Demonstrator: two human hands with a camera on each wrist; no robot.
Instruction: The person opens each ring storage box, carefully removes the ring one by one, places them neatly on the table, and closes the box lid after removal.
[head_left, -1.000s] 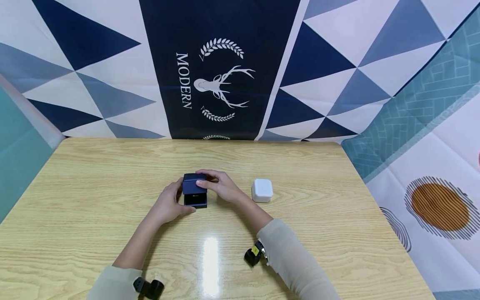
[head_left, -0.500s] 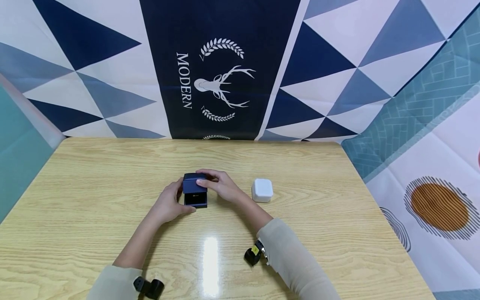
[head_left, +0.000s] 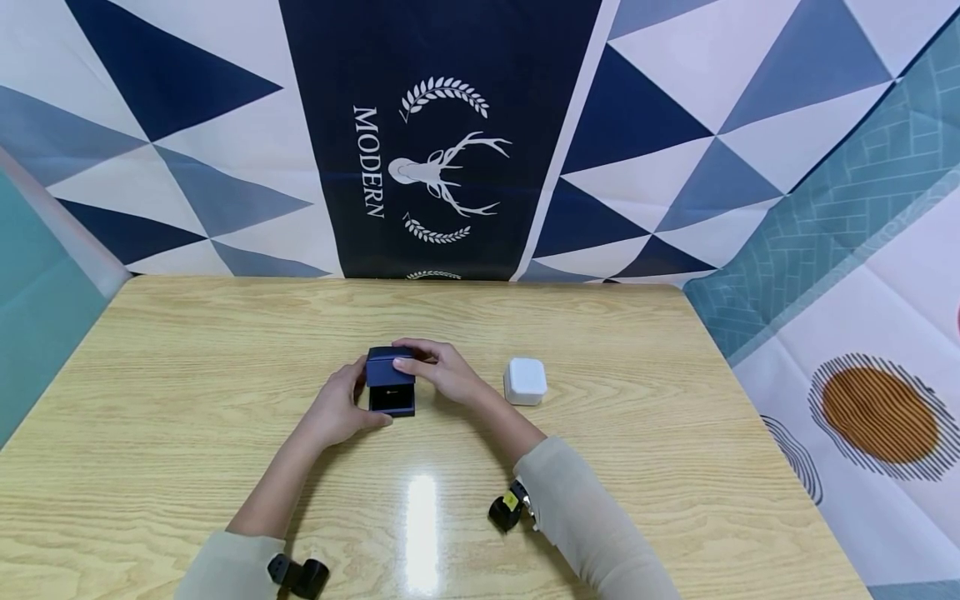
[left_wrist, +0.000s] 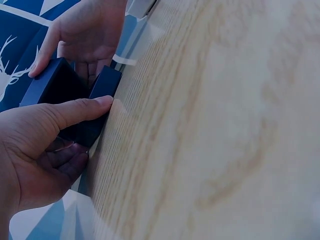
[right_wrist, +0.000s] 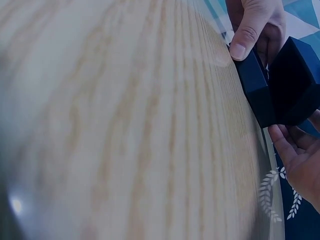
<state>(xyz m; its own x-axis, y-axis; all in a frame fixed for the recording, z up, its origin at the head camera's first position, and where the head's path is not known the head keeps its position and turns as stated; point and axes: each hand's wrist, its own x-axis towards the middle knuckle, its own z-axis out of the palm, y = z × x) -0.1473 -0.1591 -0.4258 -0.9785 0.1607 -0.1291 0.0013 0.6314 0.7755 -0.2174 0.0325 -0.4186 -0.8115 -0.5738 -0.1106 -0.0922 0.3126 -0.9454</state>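
Observation:
A dark blue ring box (head_left: 381,373) stands on the wooden table with its lid raised. A small gold glint, like a ring, shows in its dark inside. My left hand (head_left: 337,406) grips the base from the left, its thumb along the front edge in the left wrist view and the other fingers behind. On the right side, my right hand (head_left: 447,377) pinches the lid with its thumb in front and a finger over the top. The right wrist view shows the lid (right_wrist: 292,82) tilted away from the base (right_wrist: 256,90), with the left thumb pressed on the base.
Right of the ring box stands a small white rounded cube (head_left: 525,382) on the table (head_left: 645,433). Behind the table's far edge hangs a patterned cloth (head_left: 442,50) with a deer print. A black wrist camera (head_left: 300,577) is strapped to each sleeve.

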